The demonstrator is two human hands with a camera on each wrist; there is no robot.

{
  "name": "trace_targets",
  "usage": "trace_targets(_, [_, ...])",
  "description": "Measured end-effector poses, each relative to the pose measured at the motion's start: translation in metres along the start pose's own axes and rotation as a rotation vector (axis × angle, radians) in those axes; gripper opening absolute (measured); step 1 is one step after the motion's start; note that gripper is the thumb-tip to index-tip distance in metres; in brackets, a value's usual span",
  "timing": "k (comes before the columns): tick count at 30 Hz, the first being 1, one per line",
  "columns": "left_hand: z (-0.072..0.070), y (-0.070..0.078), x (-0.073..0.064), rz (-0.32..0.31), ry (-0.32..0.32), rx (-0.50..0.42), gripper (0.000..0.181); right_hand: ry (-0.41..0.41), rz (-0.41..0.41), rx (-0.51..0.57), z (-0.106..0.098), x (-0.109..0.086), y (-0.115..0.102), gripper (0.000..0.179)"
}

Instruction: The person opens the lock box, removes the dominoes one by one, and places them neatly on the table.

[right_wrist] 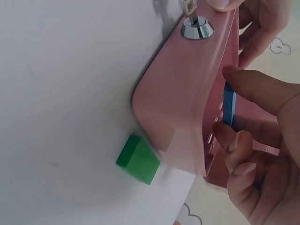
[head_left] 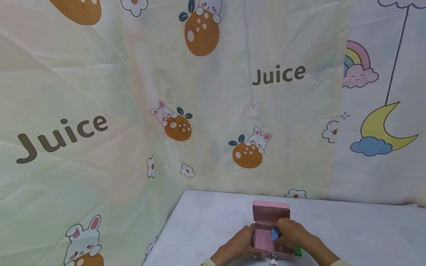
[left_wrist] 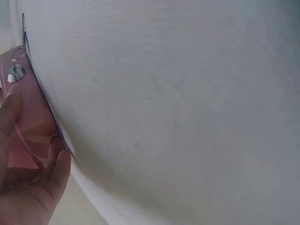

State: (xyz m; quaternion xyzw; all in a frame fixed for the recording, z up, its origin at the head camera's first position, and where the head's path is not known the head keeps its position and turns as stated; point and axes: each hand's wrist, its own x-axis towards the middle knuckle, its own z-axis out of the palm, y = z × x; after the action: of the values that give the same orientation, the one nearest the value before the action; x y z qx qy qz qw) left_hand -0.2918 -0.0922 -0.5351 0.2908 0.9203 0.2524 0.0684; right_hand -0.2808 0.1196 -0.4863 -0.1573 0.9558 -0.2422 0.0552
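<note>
A pink metal lockbox (head_left: pixel 263 244) stands on the table with its hinged lid (head_left: pixel 271 212) raised. My left hand (head_left: pixel 241 242) grips the box's left side, its thumb at the front wall near the lock in the left wrist view. Over the right part of the box, my right hand (head_left: pixel 293 234) pinches a small blue block (right_wrist: pixel 228 105) between thumb and fingers, at the level of the opening. A silver lock (right_wrist: pixel 197 29) with a key (right_wrist: pixel 190 7) in it sits on the front wall. Just outside the box's right side lies a green block (right_wrist: pixel 139 160).
The white-covered table (head_left: pixel 206 218) reaches back to printed curtains (head_left: pixel 213 92) with rabbits, oranges and "Juice" lettering. The raised lid stands at the back of the box. Another curtain, with a moon (head_left: pixel 376 127), hangs at the right.
</note>
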Motion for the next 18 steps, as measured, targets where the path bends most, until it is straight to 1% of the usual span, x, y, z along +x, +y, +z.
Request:
trace_targets(3, [0.001, 0.001, 0.0, -0.011, -0.001, -0.009, 0.081, 0.003, -0.003, 0.008, -0.003, -0.003, 0.002, 0.032])
trace_targets(8, [0.003, 0.001, 0.0, -0.028, 0.001, -0.012, 0.081, -0.013, 0.026, -0.002, -0.004, -0.005, 0.006, 0.03])
trace_targets(13, [0.002, 0.001, -0.001, -0.006, 0.014, -0.009, 0.081, -0.032, 0.056, 0.026, -0.005, -0.006, 0.01, 0.031])
trace_targets(15, [0.002, 0.001, -0.001, 0.009, 0.017, -0.015, 0.08, -0.033, 0.057, 0.041, -0.006, -0.006, 0.011, 0.034])
trace_targets(18, [0.003, 0.0, 0.0, 0.009, 0.012, -0.03, 0.08, -0.034, 0.054, 0.051, -0.008, -0.007, 0.013, 0.04])
